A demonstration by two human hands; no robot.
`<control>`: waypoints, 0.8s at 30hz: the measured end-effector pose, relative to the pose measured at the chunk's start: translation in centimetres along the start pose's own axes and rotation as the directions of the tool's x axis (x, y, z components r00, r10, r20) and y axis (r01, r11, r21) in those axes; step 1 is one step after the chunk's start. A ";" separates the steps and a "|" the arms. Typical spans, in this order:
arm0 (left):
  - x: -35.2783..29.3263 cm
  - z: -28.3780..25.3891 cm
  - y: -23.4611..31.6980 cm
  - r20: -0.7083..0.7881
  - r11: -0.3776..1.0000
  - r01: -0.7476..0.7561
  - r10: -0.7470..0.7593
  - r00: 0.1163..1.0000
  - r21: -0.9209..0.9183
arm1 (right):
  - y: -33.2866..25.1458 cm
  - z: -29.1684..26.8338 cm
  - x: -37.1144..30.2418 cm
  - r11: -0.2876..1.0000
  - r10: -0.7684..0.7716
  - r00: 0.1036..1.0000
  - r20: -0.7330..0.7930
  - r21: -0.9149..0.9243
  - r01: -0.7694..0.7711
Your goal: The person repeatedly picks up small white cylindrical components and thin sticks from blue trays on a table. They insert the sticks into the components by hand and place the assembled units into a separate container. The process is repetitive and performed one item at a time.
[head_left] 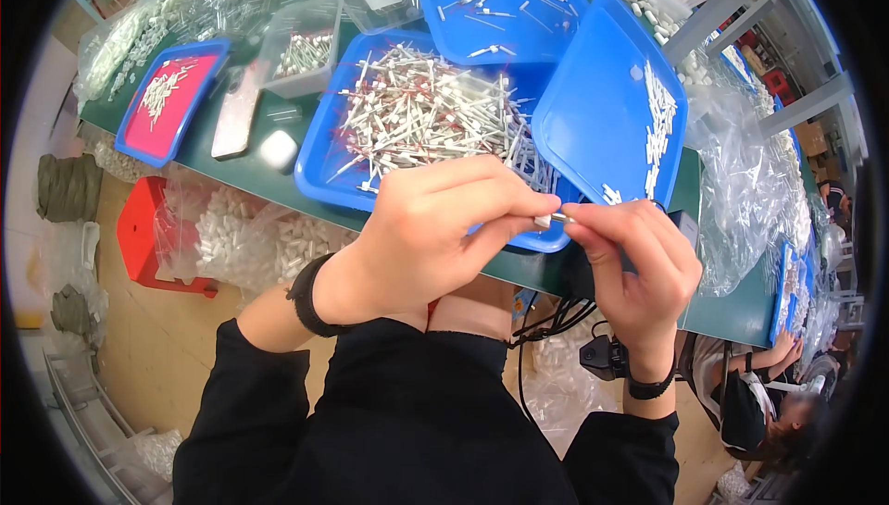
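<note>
My left hand [444, 223] and my right hand [639, 260] meet over the near edge of a blue tray, fingertips nearly touching. Between them is a small white cylindrical piece [554, 218], pinched at one end by each hand; its finer shape is too small to make out. Under and behind my left hand, the blue tray [318, 149] holds a large heap of thin white pieces with some red bits. A tilted blue tray [593, 107] beside it carries short white tubes [659, 121] along its right side.
Behind stands another blue tray [454, 19] with scattered thin pieces. Leftward are a clear bin [301, 79], a phone-like slab [236, 112], a white rounded case [278, 149] and a pink-lined tray [143, 130]. Plastic bags [741, 190] lie right. Another person [745, 412] sits far right.
</note>
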State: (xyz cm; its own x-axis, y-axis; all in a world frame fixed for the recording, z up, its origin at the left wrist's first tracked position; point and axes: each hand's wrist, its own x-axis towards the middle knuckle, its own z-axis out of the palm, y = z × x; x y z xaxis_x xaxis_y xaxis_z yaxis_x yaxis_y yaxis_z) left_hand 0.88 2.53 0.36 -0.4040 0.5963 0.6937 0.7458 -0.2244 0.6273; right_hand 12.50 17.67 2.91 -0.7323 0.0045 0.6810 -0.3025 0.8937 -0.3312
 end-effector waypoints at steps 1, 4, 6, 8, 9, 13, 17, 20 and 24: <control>-0.1 -0.2 0.1 0.006 1.000 0.009 -0.009 1.000 -0.002 | 0.1 0.2 0.0 0.999 -0.044 0.999 -0.010 0.000 0.044; -0.4 -0.6 0.3 0.021 0.999 0.028 -0.027 0.999 -0.022 | -0.1 0.6 0.1 0.994 -0.106 0.994 -0.035 0.031 0.107; -0.6 -0.7 0.4 0.023 0.998 0.027 -0.026 0.999 -0.054 | 0.0 0.9 0.1 0.990 -0.126 0.992 -0.020 0.063 0.127; -0.8 -1.0 0.0 0.055 1.000 0.017 -0.016 0.998 -0.018 | 0.0 1.1 0.2 0.988 -0.138 0.990 0.023 0.070 0.136; -0.9 -1.2 -0.2 0.070 1.000 0.013 -0.013 0.997 0.000 | 0.0 1.1 0.2 0.989 -0.138 0.989 0.059 0.060 0.135; -0.1 -2.2 -1.9 0.081 0.985 -0.022 0.008 0.997 0.171 | 0.8 1.5 1.3 0.998 -0.063 0.973 0.223 -0.003 0.065; 2.2 -6.8 -7.3 0.132 0.904 0.192 -0.259 0.957 0.383 | 8.0 -1.4 1.0 0.860 0.482 0.869 0.115 0.130 -0.494; 2.8 -10.7 -12.1 0.157 0.816 0.168 -0.300 0.941 0.552 | 16.9 -4.2 -2.0 0.768 0.640 0.762 0.103 -0.136 -0.626; 4.5 -16.3 -19.9 -0.104 0.417 0.488 -0.670 0.735 0.767 | 22.4 -5.7 -4.7 0.645 0.743 0.648 0.166 -0.435 -0.628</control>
State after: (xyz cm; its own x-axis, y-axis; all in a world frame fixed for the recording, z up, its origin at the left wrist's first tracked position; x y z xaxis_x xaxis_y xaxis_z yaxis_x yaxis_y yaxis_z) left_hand -24.41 -2.84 -3.26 -0.8517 0.5088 0.1258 0.5197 0.7887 0.3285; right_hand 12.64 40.28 -3.99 -0.8011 0.5923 0.0866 0.5301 0.7692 -0.3569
